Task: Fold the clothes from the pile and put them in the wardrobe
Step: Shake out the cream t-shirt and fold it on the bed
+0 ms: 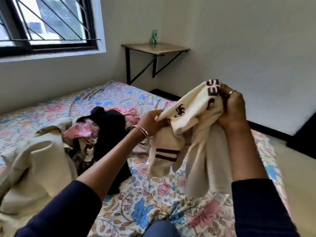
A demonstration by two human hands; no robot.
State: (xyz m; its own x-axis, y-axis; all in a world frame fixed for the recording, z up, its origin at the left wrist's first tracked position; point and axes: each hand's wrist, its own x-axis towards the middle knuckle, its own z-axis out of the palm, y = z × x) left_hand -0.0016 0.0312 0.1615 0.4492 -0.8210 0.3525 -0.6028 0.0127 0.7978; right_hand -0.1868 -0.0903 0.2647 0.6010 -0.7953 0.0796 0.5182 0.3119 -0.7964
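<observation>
Both hands raised over the floral bedsheet (145,199), near right. Left hand (152,123) pinches an edge of a cream garment (191,117) with dark lettering and two dark stripes; right hand (232,108) grips its bunched upper part, fingers curled round the cloth. Garment hangs between them, clear of the bed. Clothes pile (102,130) lies left, mid-bed: black, pink, beige pieces. Small wall table (155,48) far, in the corner.
</observation>
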